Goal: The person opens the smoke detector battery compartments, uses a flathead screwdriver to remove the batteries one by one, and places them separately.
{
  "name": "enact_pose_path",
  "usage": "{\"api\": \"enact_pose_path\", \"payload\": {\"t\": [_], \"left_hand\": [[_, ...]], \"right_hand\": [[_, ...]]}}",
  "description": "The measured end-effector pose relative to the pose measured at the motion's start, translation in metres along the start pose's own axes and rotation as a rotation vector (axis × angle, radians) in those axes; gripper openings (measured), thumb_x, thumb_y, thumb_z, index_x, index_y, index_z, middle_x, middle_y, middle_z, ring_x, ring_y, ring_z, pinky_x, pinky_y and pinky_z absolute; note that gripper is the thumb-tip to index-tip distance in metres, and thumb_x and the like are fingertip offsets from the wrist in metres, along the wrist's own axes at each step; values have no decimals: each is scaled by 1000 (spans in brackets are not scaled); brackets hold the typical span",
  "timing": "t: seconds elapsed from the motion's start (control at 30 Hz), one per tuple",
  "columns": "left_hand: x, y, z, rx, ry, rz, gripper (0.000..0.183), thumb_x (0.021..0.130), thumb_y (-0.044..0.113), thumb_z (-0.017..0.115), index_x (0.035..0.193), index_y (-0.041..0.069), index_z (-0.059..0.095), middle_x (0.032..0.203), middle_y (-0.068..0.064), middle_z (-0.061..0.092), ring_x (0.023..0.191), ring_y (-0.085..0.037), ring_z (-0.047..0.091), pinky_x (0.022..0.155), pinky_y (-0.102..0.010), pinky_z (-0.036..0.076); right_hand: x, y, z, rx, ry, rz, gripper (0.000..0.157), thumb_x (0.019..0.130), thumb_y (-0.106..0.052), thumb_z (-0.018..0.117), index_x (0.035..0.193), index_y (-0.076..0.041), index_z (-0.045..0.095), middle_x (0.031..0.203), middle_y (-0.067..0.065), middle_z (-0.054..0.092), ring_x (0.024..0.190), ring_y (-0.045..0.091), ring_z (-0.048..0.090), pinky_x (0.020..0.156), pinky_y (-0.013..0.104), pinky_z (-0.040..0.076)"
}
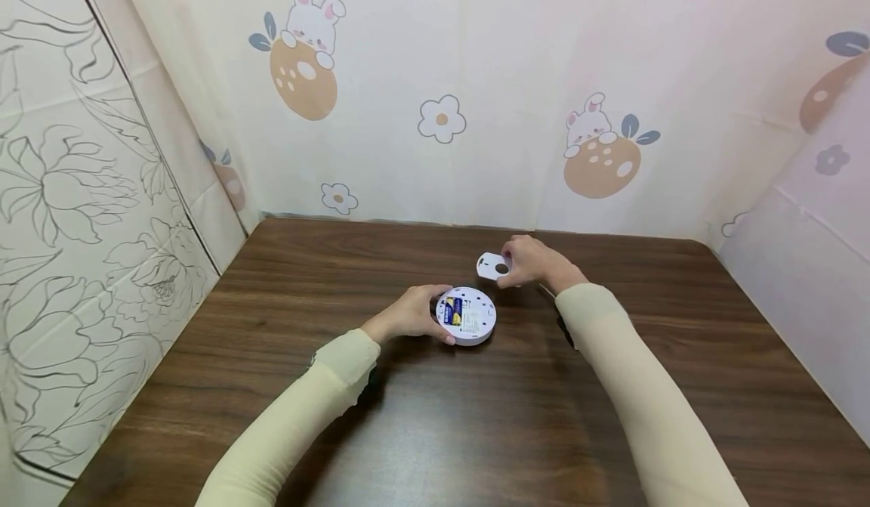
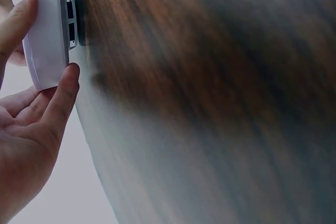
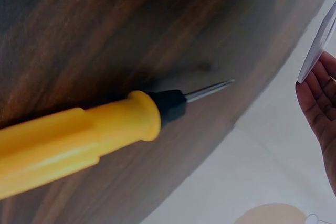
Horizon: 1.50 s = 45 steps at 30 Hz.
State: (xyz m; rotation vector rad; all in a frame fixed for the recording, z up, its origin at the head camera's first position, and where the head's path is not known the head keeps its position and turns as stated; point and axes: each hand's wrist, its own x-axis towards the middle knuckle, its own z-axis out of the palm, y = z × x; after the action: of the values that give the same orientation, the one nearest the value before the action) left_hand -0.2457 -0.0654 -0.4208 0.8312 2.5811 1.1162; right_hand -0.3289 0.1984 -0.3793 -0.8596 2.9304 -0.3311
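Note:
A round white device (image 1: 478,312), resembling a smoke alarm, faces up with a blue-and-gold battery (image 1: 453,311) in its recess. My left hand (image 1: 406,315) grips its left edge between thumb and fingers. In the left wrist view, the slotted front of the device (image 2: 46,35) sits close over the table. Just beyond it, my right hand (image 1: 533,260) pinches a flat white plate (image 1: 485,268) with a round hole. The right wrist view shows this plate (image 3: 318,45) edge-on, raised off the tabletop.
A screwdriver with a yellow handle (image 3: 79,140) lies on the table near my right wrist, largely hidden under the forearm in the head view. The brown wooden table (image 1: 313,280) meets a patterned curtain (image 1: 387,167) at its back edge.

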Motion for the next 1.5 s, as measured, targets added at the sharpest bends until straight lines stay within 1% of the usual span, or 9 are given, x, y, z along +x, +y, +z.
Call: {"api": "enact_pose_path", "payload": {"t": [0.23, 0.33, 0.4, 0.53, 0.63, 0.77, 1.17, 1.33, 1.5], "left_hand": [[0, 1, 2, 10, -13, -9, 94, 62, 27, 91, 139, -1, 45, 130, -11, 55, 115, -17, 52, 99, -31, 39], [0, 1, 2, 14, -12, -12, 95, 62, 28, 91, 139, -1, 44, 131, -12, 54, 116, -18, 51, 100, -32, 38], [0, 2, 3, 15, -13, -16, 95, 62, 28, 91, 139, -1, 44, 131, -12, 54, 116, -18, 51, 101, -32, 38], [0, 2, 3, 18, -15, -26, 95, 62, 28, 91, 139, -1, 44, 131, -11, 54, 115, -17, 51, 100, -32, 38], [0, 3, 4, 15, -15, -26, 95, 62, 28, 91, 139, -1, 44, 131, -12, 54, 115, -18, 51, 100, -34, 39], [0, 3, 4, 14, -19, -32, 96, 62, 28, 91, 140, 0, 44, 131, -11, 54, 115, -17, 51, 100, -32, 38], [1, 4, 0, 40, -10, -30, 96, 62, 29, 91, 140, -1, 44, 131, -12, 54, 116, -18, 51, 101, -33, 38], [0, 4, 0, 33, -11, -36, 96, 62, 30, 91, 140, 0, 44, 132, -11, 54, 117, -18, 50, 101, -33, 38], [-1, 4, 0, 18, 1, -20, 96, 61, 26, 92, 139, -1, 44, 131, -13, 54, 117, -20, 50, 102, -35, 37]], "right_hand": [[-1, 10, 10, -21, -38, 28, 43, 69, -31, 75, 92, 3, 64, 82, 8, 57, 77, 24, 51, 70, 37, 45], [-2, 13, 14, -10, -32, 15, 40, 68, -32, 74, 86, 2, 64, 79, 7, 56, 76, 24, 51, 69, 38, 45], [-3, 13, 16, -11, -13, -10, 38, 67, -32, 74, 81, 1, 63, 75, 6, 55, 72, 23, 51, 66, 37, 45], [-3, 14, 20, -14, -18, -16, 37, 67, -33, 75, 79, 0, 63, 73, 6, 55, 71, 23, 50, 65, 36, 44], [-1, 14, 25, -21, -45, 15, 37, 67, -31, 75, 82, 1, 64, 75, 6, 56, 72, 23, 51, 67, 37, 45], [0, 13, 29, -45, -62, 27, 37, 68, -31, 75, 83, 0, 63, 76, 6, 56, 72, 22, 51, 67, 35, 45], [1, 12, 27, -58, -54, 41, 41, 68, -34, 75, 87, 1, 63, 79, 7, 55, 75, 23, 50, 68, 36, 44], [2, 11, 27, -62, -63, 47, 42, 70, -34, 75, 89, 2, 64, 81, 7, 55, 76, 23, 50, 70, 36, 44], [3, 10, 26, -64, -69, 41, 44, 71, -33, 74, 93, 4, 65, 83, 8, 55, 77, 23, 50, 71, 37, 44]]}}
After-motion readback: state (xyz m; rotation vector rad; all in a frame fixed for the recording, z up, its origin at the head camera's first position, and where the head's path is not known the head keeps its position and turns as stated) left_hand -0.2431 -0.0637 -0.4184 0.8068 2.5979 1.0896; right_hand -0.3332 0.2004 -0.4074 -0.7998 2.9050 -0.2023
